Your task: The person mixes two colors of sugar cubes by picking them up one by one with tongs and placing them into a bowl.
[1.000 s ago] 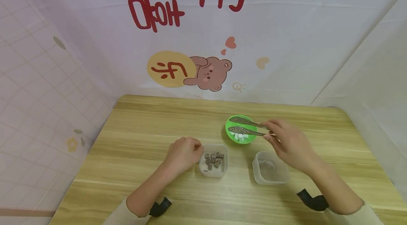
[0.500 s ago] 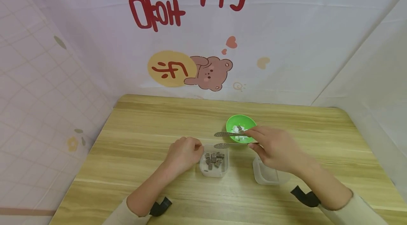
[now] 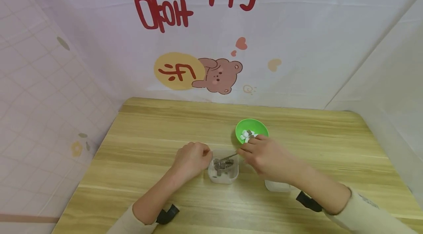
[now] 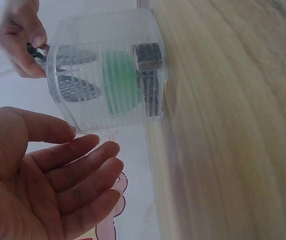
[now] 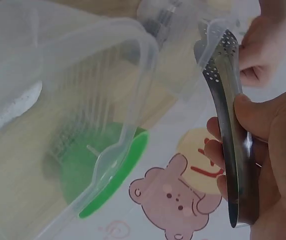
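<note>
Low and left of centre in the head view, a clear plastic container [image 3: 220, 179] holds several small grey-brown cubes [image 3: 218, 172]. My left hand [image 3: 192, 159] is at its far left corner; the left wrist view shows thumb and index finger pinching the rim, other fingers loosely bent. With my right hand [image 3: 266, 158] I grip perforated metal tongs [image 5: 233, 135], whose ends reach down among the cubes. A green bowl [image 3: 261, 125] behind that hand contains white cubes [image 3: 245, 133] and a few brown ones. My right hand hides part of the bowl.
A second clear plastic container [image 3: 277, 186] stands to the right, mostly covered by my right hand and forearm; something white [image 5: 20, 110] shows in it in the right wrist view. Behind the wooden table [image 3: 172, 116] hangs a printed cloth [image 3: 297, 35].
My right hand has brought the tongs from above the green bowl leftward and nearer, down into the container of grey-brown cubes. My left hand has stayed at the rim.
</note>
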